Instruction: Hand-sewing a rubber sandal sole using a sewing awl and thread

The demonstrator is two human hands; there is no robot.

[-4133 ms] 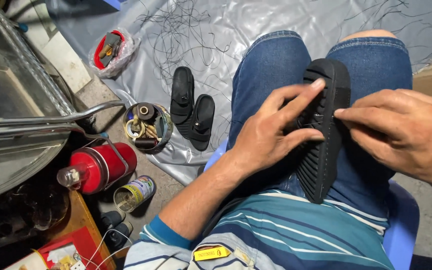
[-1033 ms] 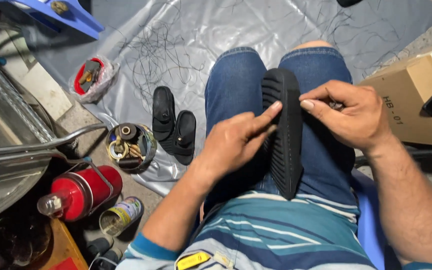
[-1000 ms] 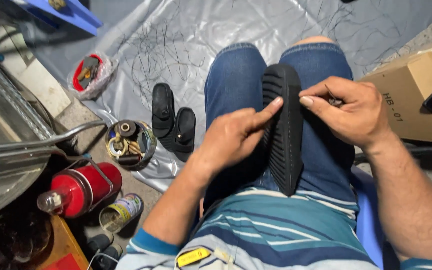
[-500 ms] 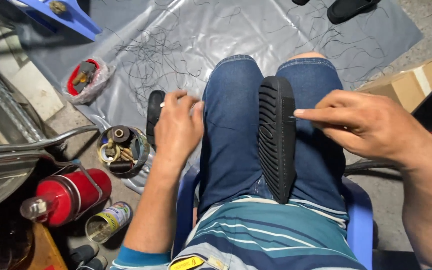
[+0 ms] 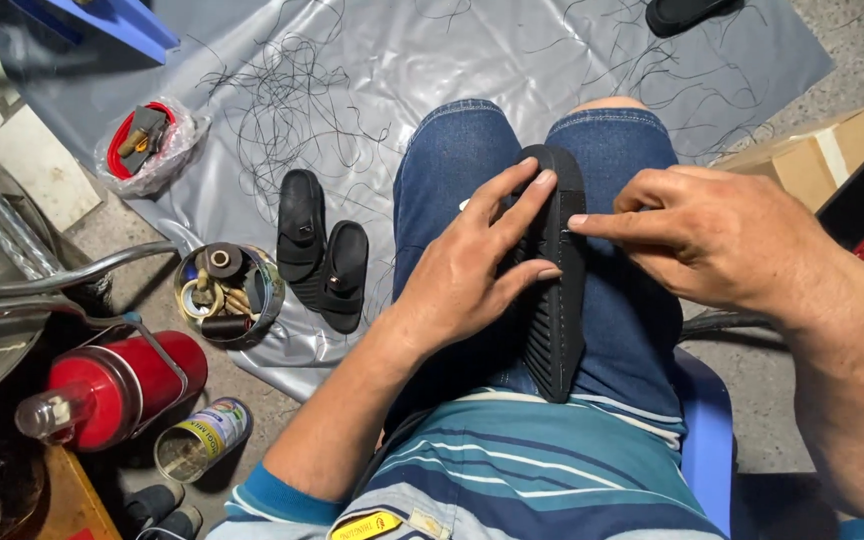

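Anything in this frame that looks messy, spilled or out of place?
Loose dark threads lie scattered in tangles over the grey plastic sheet on the floor, mostly beyond the knees. Otherwise nothing stands out: the left hand steadies the black shoe sole on the lap and the right hand pinches its edge.
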